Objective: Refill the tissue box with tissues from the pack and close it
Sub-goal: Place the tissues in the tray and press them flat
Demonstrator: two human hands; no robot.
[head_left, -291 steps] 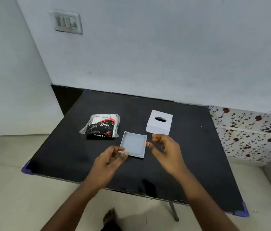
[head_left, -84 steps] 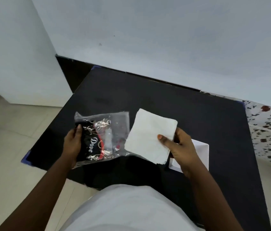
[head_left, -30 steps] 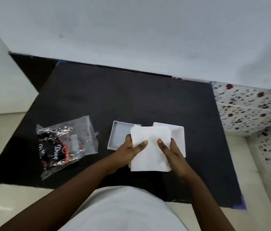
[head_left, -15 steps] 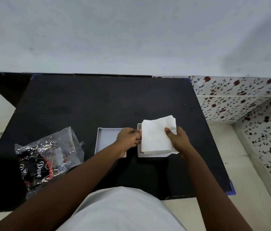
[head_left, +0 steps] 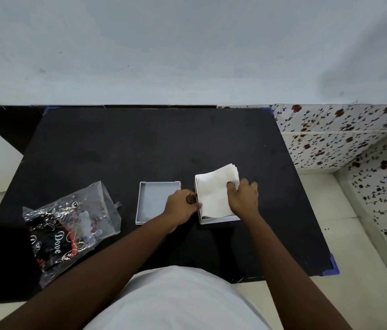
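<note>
A white stack of tissues lies in the upturned white tissue box, its far corner sticking out over the rim. My right hand rests on the stack's right side, fingers pressing it down. My left hand grips the box's left wall. The shallow grey box base lies open side up just left of the box, partly under my left hand. The clear and black tissue pack lies crumpled at the front left of the table.
The black table stands against a pale wall, with blue corner guards. Flower-patterned wall tiles run along the right. My white shirt fills the bottom of the view.
The tissue stack has sunk lower into the box. My right hand has shifted onto the stack's right edge, while my left stays at the box's left wall.
</note>
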